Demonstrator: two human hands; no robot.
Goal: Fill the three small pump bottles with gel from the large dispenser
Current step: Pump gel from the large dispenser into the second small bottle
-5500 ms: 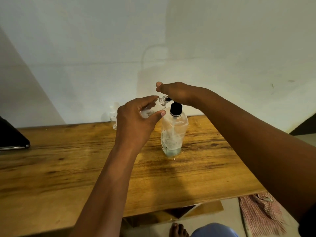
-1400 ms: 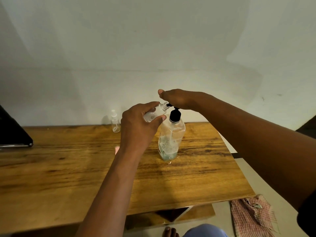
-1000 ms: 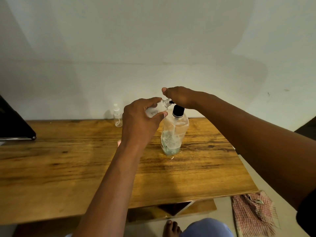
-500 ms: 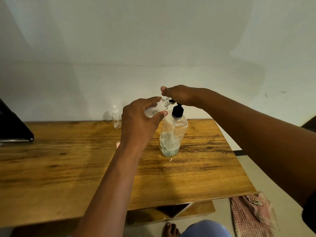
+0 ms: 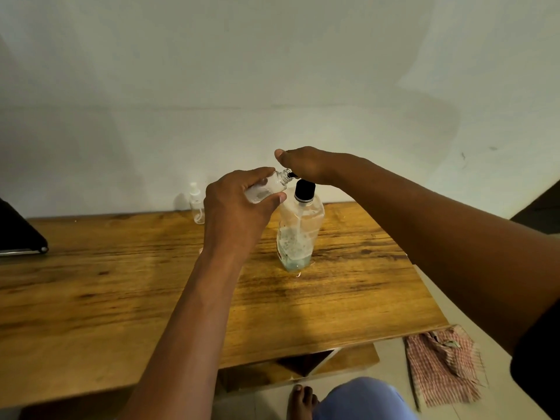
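The large clear dispenser [image 5: 298, 230] stands upright on the wooden table [image 5: 121, 292], with a black pump collar and a little gel at its bottom. My right hand [image 5: 303, 163] rests on top of its black pump head, the nozzle poking out to the left. My left hand [image 5: 235, 207] grips a small clear bottle [image 5: 268, 187], tilted with its open threaded neck against the nozzle. A second small pump bottle [image 5: 196, 207] with a white top stands by the wall. No third small bottle is in sight.
A dark flat device [image 5: 18, 237] lies at the table's left edge. On the floor to the right lies a red checked cloth [image 5: 442, 368]. My foot [image 5: 301, 400] and knee show below the front edge. A white wall rises behind the table.
My right hand has kept rising and sinking on the pump head while the small bottle stays at the nozzle. The view has shifted slightly; the bottles on the table have not moved.
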